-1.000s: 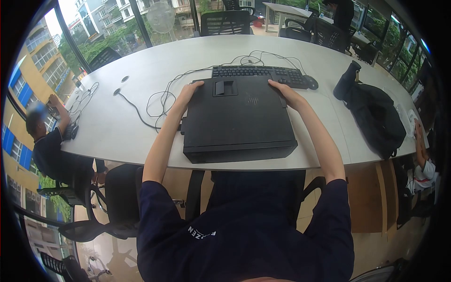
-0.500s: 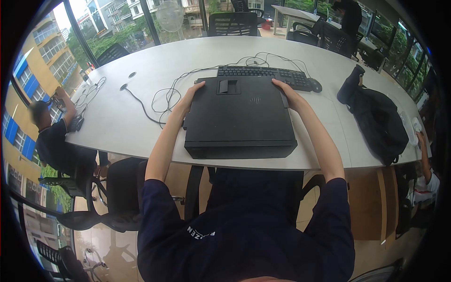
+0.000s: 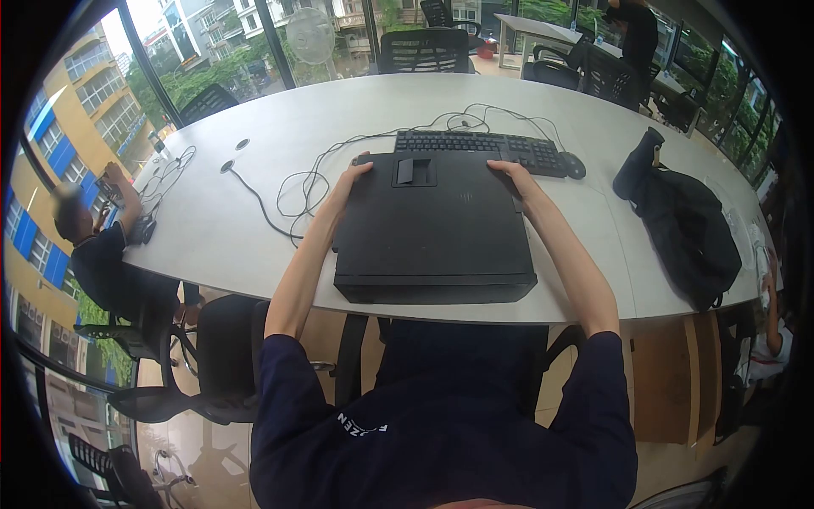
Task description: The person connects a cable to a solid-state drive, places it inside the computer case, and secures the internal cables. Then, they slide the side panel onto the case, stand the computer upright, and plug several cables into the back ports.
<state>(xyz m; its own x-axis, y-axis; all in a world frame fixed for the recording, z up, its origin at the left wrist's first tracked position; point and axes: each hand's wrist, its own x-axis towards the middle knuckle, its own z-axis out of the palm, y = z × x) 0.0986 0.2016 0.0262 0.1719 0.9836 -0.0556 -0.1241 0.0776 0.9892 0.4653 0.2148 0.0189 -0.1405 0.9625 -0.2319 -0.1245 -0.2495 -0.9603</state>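
A black desktop computer case (image 3: 437, 225) lies flat on the white table (image 3: 254, 246) in front of me, close to the near edge. A square recess with a latch shows near the far edge of its top panel. My left hand (image 3: 354, 176) is wrapped round the far left corner, thumb on top. On the far right corner, my right hand (image 3: 513, 180) has the same kind of hold. The fingers under and behind the case are hidden. Just beyond it are a black keyboard (image 3: 483, 146) and a black mouse (image 3: 574, 165), the keyboard partly covered by the case.
Loose black cables (image 3: 309, 182) run left of the case. A black bag (image 3: 682, 220) lies at the right. One person (image 3: 93, 229) sits at the table's left end, another (image 3: 767, 331) at the right. Chairs (image 3: 233, 356) stand around, with a wooden cabinet (image 3: 661, 382) below right.
My view has tilted slightly up, so the scene sits lower in the picture. Both hands keep their hold, and the case stays in place on the table.
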